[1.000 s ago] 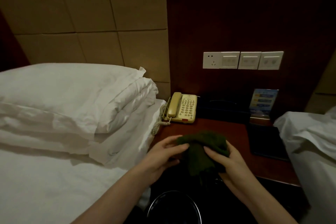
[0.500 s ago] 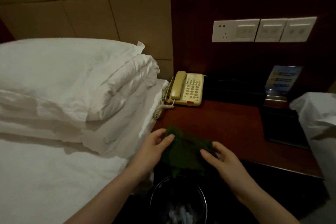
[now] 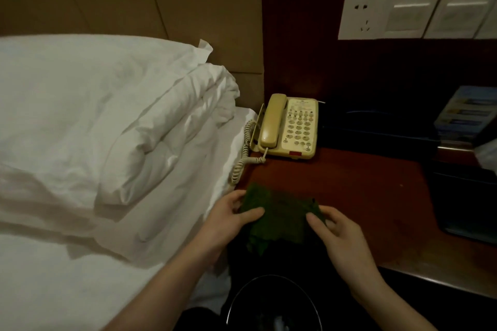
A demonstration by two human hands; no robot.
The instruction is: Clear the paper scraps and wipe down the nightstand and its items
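Note:
A dark green cloth [image 3: 281, 219] is stretched flat between both hands at the front left corner of the reddish-brown nightstand [image 3: 357, 191]. My left hand [image 3: 228, 219] grips the cloth's left edge, thumb on top. My right hand [image 3: 337, 236] holds its right edge. A cream corded telephone [image 3: 289, 126] sits at the back left of the nightstand, handset in its cradle. A black waste bin [image 3: 271, 303] stands on the floor below my hands, with pale scraps dimly visible inside.
A white bed with stacked pillows [image 3: 107, 115] lies to the left, touching the nightstand. A dark tray [image 3: 376, 129] and a blue card stand [image 3: 468, 113] sit at the back, a black folder [image 3: 465, 204] on the right. Wall socket and switches [image 3: 419, 15] hang above.
The cloth has been spread from a bunched lump into a flat sheet and lowered toward the nightstand's front corner. The view has tilted down and closer.

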